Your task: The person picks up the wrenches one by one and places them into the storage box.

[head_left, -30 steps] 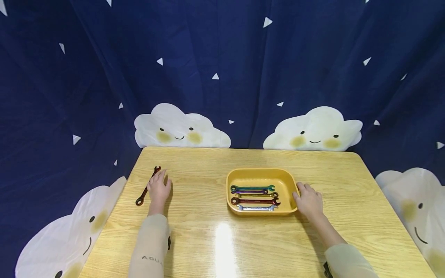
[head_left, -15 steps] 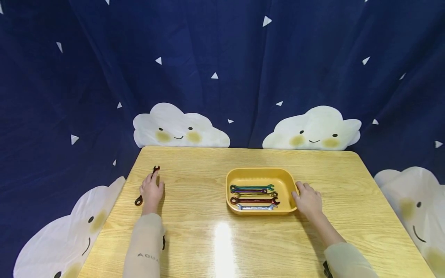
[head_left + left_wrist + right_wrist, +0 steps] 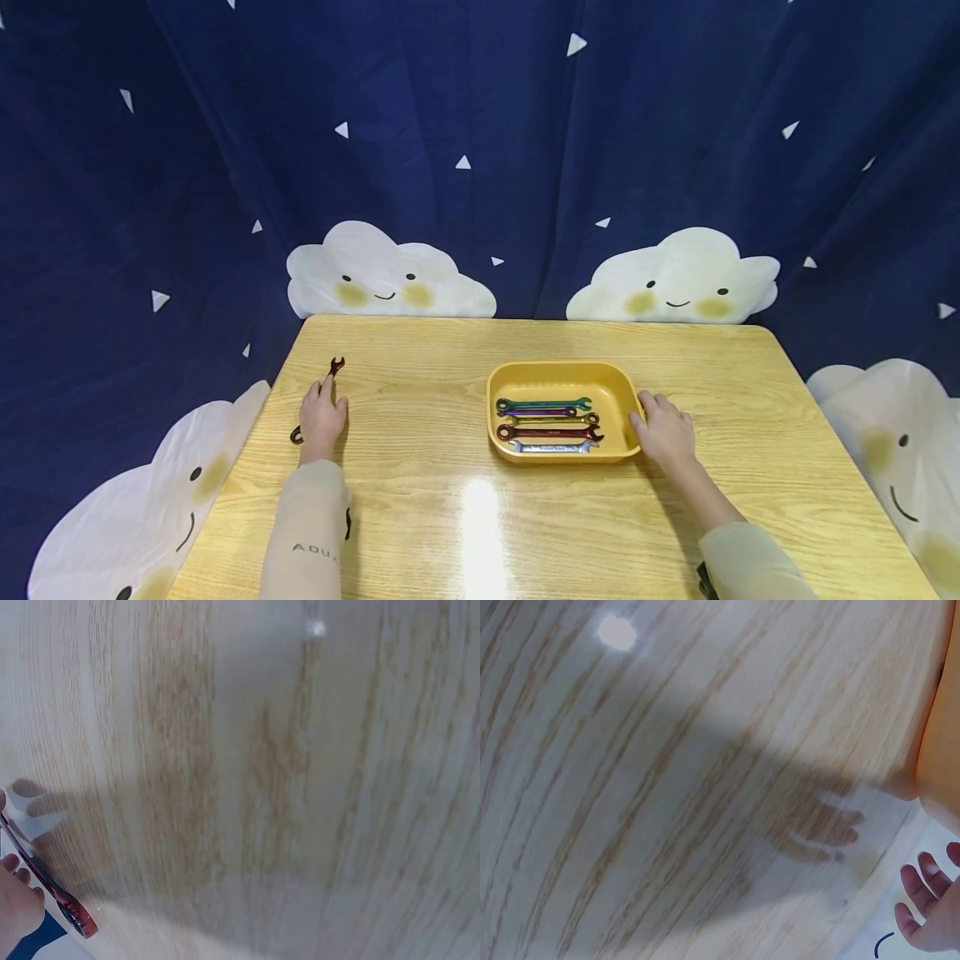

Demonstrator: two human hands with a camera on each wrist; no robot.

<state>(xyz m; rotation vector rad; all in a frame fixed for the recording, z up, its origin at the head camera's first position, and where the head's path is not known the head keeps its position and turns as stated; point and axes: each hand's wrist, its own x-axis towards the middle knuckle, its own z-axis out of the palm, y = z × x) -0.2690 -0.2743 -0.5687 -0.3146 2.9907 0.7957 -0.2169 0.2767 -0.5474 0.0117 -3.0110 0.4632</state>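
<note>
On the left of the table, a dark red combination wrench (image 3: 337, 367) lies slanted, its open end pointing away and its ring end nearer. My left hand (image 3: 322, 417) covers its middle. In the left wrist view, the shank of this wrench (image 3: 37, 870) runs between the thumb and curled fingers (image 3: 26, 891). My right hand (image 3: 666, 429) rests at the right side of a yellow tray (image 3: 562, 369), fingertips right at the rim. The right wrist view shows these fingers (image 3: 919, 892) loosely bent and spread, below the tray's wall (image 3: 941, 742).
Several wrenches lie side by side in the tray: teal (image 3: 543, 404), purple (image 3: 536, 412), yellow (image 3: 551, 420), red (image 3: 551, 433) and silver (image 3: 555, 448). The wooden table (image 3: 420, 500) ends at a dark blue curtain (image 3: 412, 125) printed with clouds.
My left hand has moved left and come down over the dark red wrench, closing its fingers about the shank. The right hand and the tray have stayed in place.
</note>
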